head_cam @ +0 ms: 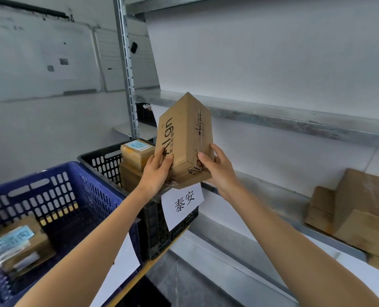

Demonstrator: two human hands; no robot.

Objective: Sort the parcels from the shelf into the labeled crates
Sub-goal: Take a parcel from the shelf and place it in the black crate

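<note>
A brown cardboard parcel (184, 138) printed "Align" stands tilted on end in the air, over the near right corner of the black crate (153, 220). My left hand (156, 171) grips its lower left side and my right hand (217, 167) grips its lower right side. The black crate carries a white paper label (183, 203) with two characters and holds stacked brown parcels (135, 155). A blue crate (58, 196) to its left holds labelled parcels (20, 244). More brown parcels (357, 213) sit on the metal shelf (272, 196) at the right.
The shelf unit has an upright post (126, 69) and an upper shelf board (295, 120) just behind the held parcel. A white sheet (122, 264) hangs on the blue crate's front. Whiteboards (40, 58) cover the left wall.
</note>
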